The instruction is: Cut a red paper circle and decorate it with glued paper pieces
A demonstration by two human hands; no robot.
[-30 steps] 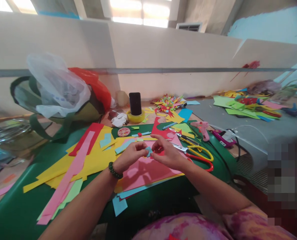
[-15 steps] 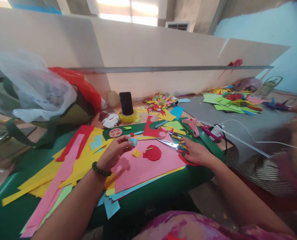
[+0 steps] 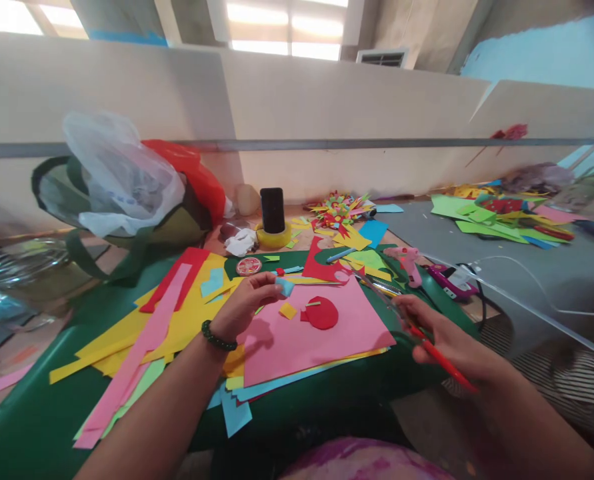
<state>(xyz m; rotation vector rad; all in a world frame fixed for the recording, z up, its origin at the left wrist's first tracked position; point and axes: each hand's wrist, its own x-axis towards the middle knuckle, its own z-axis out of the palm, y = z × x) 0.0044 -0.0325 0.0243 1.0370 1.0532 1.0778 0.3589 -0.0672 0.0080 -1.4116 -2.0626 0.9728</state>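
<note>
My left hand [image 3: 253, 300], with a dark beaded bracelet at the wrist, pinches a small blue piece of paper [image 3: 285, 287] above the stack's left part. In my right hand [image 3: 429, 330] are red-handled scissors [image 3: 439, 357], their blades pointing up and left past the edge of the pink sheet [image 3: 297, 353]. On that sheet lie a red paper circle [image 3: 323, 313] with a small tab and a thin green strip, and a small yellow square [image 3: 287, 311]. A red sheet with rounded cut-outs [image 3: 319, 261] lies just behind.
Yellow sheets [image 3: 127, 333] and a long pink strip [image 3: 139, 360] cover the left of the green mat. Behind stand a phone [image 3: 273, 210] on a yellow tape roll [image 3: 274, 237] and a spiky paper bundle [image 3: 339, 210]. A pink glue gun [image 3: 407, 265] and purple power strip [image 3: 451, 283] sit right.
My right hand has picked the scissors up off the surface and drawn them to the right. My left hand still pinches the blue piece. The view has turned somewhat left.
</note>
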